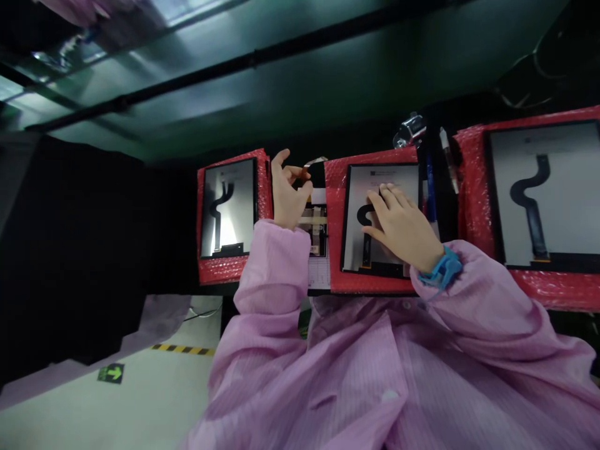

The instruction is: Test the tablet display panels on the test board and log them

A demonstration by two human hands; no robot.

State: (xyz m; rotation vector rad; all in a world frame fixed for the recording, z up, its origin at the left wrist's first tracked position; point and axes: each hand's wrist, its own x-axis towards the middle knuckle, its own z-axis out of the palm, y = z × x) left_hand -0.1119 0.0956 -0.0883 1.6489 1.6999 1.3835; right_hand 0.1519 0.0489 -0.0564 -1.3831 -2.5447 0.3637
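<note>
My left hand (289,199) is raised left of the middle panel, with thumb and index finger pinched on a small orange-brown strip (304,172). A thin pale cable (316,160) runs off to the right from there. Below that hand, a small circuit board (317,220) is partly covered by it. Flat on the grey back of the middle display panel (352,247) rests my right hand (400,228), fingers stretched out. Its fingertips cover the upper end of the black S-shaped flex cable (366,247). Red bubble wrap (336,234) lies beneath this panel. A blue band circles the right wrist.
Other display panels lie on red bubble wrap at the left (240,209) and the right (567,206). Between the middle and right panels are a blue pen (430,187), a white pen (449,159) and a shiny metal object (410,130). A printed sheet (319,273) shows near the table edge.
</note>
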